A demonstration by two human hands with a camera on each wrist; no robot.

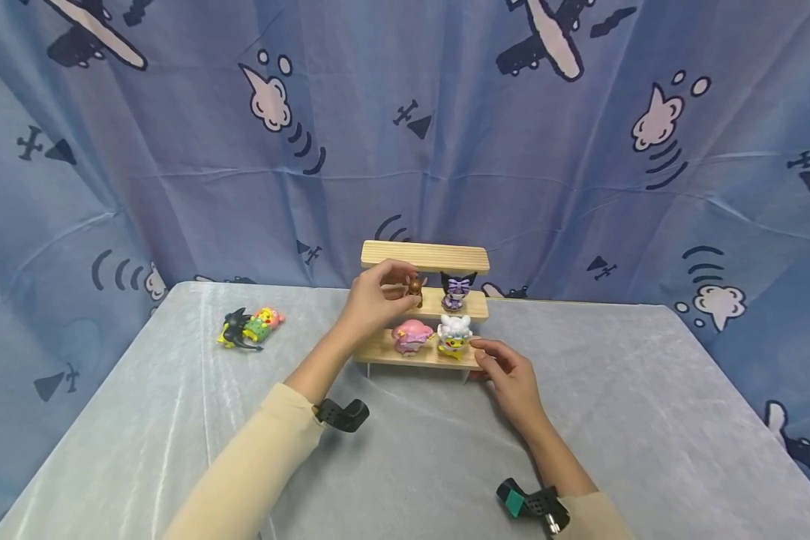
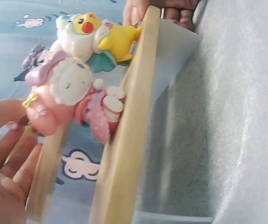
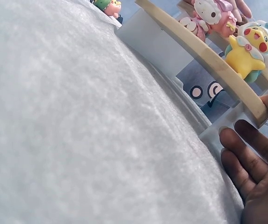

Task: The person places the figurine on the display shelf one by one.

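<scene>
A three-step wooden display stand [image 1: 424, 257] holds small figurines. My left hand [image 1: 374, 300] reaches over the middle step and pinches a small brown figurine [image 1: 415, 291] there. To the right on that step sits a black-and-purple figurine [image 1: 456, 291]. On the bottom step are a pink figurine [image 1: 412, 335] and a yellow one in a white hood [image 1: 454, 336]. My right hand [image 1: 513, 379] grips the right end of the bottom board [image 3: 217, 65], its lower fingers beside the clear side panel. In the left wrist view the pink figurine [image 2: 61, 95] partly hides what the left fingers [image 2: 19, 163] hold.
Two figurines lie together on the left of the grey cloth-covered table [image 1: 614, 390]: one black and yellow [image 1: 235, 328], one green with yellow and pink [image 1: 263, 324]. A blue patterned curtain [image 1: 351, 150] hangs right behind the stand.
</scene>
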